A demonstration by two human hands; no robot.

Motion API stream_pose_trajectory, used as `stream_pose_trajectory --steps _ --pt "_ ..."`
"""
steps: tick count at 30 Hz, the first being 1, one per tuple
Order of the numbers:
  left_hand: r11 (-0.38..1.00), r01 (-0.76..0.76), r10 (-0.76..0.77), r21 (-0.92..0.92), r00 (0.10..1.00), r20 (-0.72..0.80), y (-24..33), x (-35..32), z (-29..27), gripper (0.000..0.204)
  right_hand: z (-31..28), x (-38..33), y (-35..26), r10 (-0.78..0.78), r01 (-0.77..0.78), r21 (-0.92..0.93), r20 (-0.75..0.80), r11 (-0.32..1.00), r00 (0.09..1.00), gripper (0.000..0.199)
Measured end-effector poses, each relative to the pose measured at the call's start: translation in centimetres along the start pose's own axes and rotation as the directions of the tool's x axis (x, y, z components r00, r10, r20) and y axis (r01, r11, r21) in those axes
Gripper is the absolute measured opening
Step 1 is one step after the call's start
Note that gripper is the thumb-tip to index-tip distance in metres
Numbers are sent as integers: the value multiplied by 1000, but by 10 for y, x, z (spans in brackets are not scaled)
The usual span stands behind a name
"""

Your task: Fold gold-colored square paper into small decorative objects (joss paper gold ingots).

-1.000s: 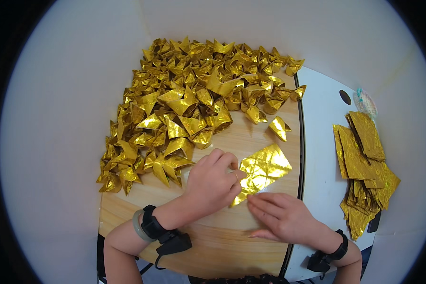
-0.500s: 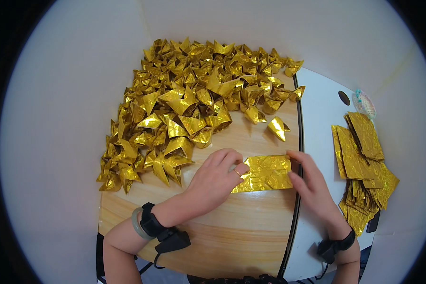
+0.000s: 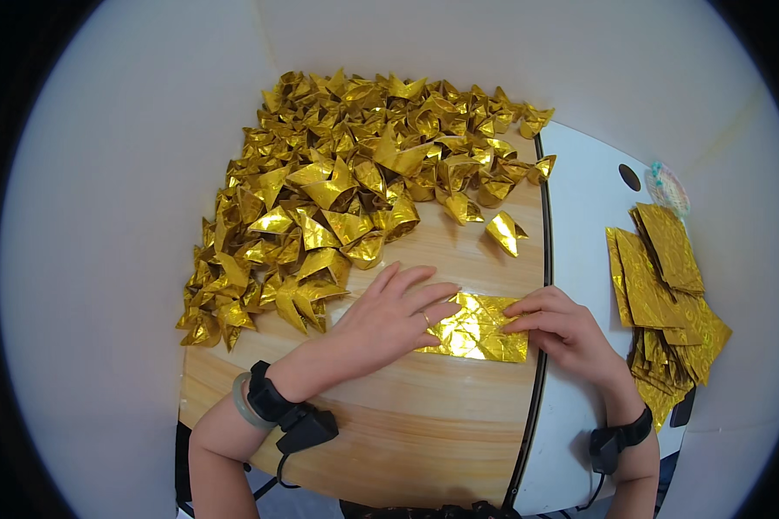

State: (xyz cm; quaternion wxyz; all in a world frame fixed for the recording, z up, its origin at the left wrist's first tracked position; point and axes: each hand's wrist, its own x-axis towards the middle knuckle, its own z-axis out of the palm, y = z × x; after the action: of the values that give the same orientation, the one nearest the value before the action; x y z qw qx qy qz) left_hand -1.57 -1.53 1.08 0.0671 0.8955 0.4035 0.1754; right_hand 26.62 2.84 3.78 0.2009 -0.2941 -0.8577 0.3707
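A flat strip of gold foil paper (image 3: 479, 333), with creases and bright glare, lies on the wood-grain table top. My left hand (image 3: 387, 318) rests over its left end, fingers stretched and apart, with a ring on one finger. At the strip's right end, my right hand (image 3: 565, 333) has its fingers bent over the foil and its thumb tucked underneath, gripping the edge. The strip's left end is partly hidden under my left hand.
Folded gold paper ingots (image 3: 337, 173) are heaped over the far left; a single ingot (image 3: 505, 233) sits apart beyond the strip. Stacked gold sheets (image 3: 666, 294) lie on the white table (image 3: 584, 199) at right, near a small round clear item (image 3: 668, 189). Pale walls surround the tables.
My left hand's fingers have spread out from a curled hold. My right hand has moved over the strip's right end, fingers now bent on top. The strip has shifted slightly nearer.
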Motion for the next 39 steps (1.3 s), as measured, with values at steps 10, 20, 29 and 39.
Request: stream_pose_trajectory --steps 10,20,29,39 --pt "955 26 -20 -296 1000 23 14 -2 -1 17 0 3 11 -139 128 -218 -33 967 990 21" --pt "983 -133 125 -123 990 -70 18 -3 -3 20 15 14 1 31 -84 -252 -205 964 978 22" --pt "993 -109 110 34 994 -25 26 1 -1 33 28 19 1 86 -167 -252 -304 953 949 26" --pt "996 -66 65 -63 998 -14 22 -2 -2 29 26 20 -2 -56 -48 -380 -259 924 964 26"
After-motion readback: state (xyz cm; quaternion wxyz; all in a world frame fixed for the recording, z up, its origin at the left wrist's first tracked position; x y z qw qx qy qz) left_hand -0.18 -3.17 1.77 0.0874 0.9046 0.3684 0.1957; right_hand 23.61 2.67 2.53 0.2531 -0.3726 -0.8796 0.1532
